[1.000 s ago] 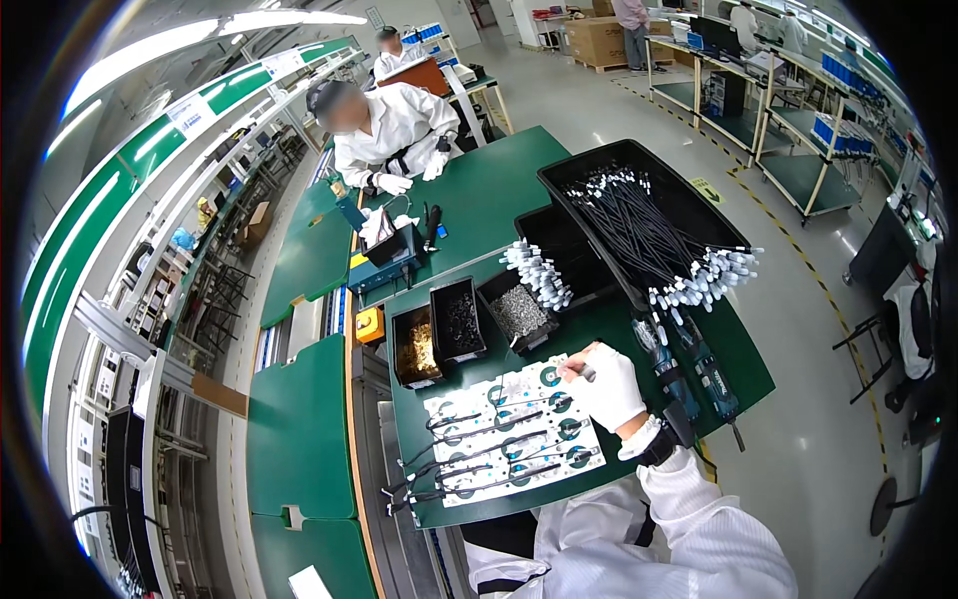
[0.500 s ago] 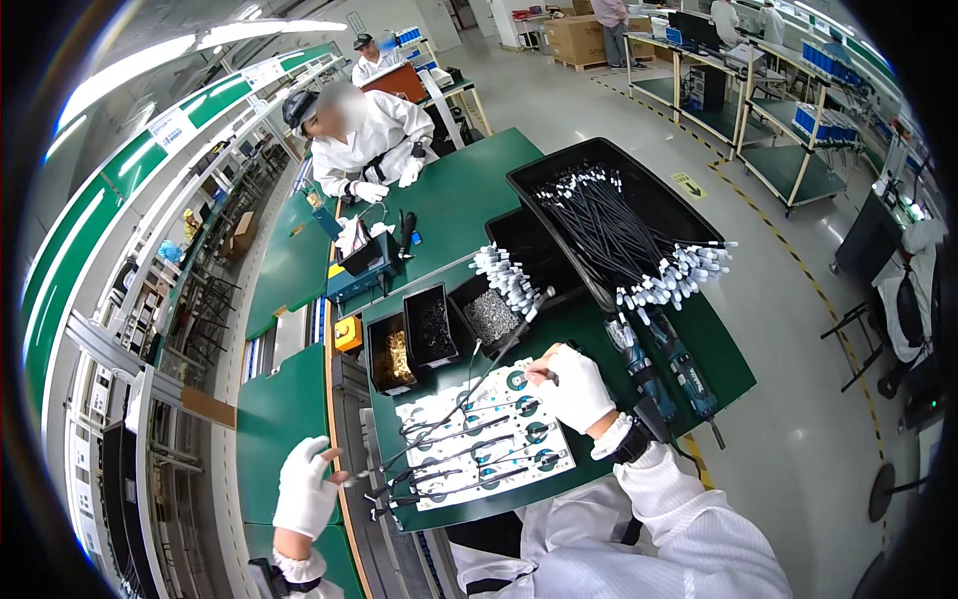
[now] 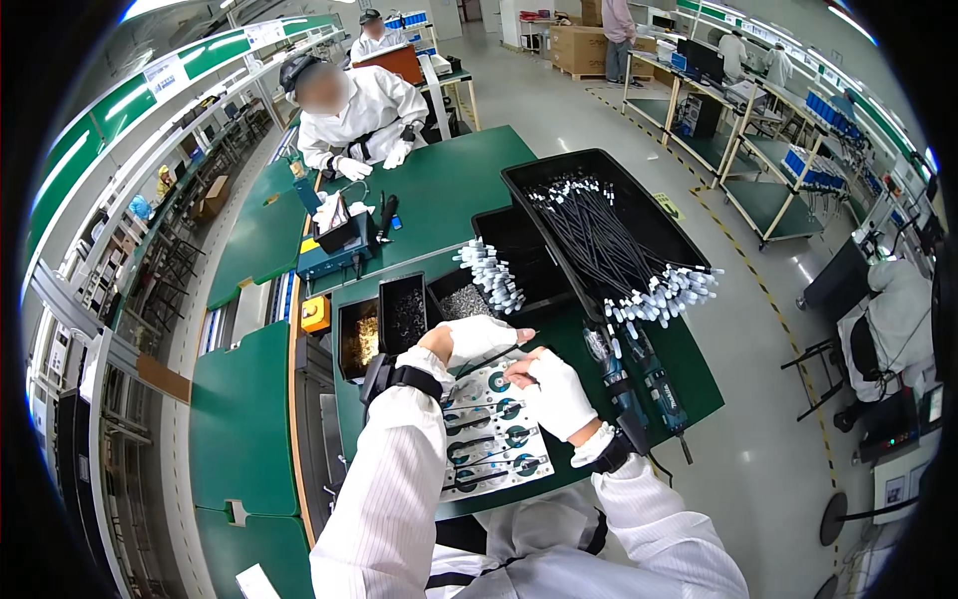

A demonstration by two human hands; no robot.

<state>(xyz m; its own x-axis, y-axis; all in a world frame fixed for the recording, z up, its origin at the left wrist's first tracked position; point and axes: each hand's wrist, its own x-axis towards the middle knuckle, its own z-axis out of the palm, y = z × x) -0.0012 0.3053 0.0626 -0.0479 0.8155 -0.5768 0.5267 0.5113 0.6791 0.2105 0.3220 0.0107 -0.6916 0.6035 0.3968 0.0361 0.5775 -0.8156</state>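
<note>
Green bench beneath board, bins

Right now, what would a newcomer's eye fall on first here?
Probably the big black tray heaped with dark, pale-tipped cables, beyond the hands and to the right. Next, the white-gloved left hand and right hand, close together over a white panel. Further off, left of the tray, a co-worker in white leans over a green table.

1 head fisheye, facing down, workbench near
</note>
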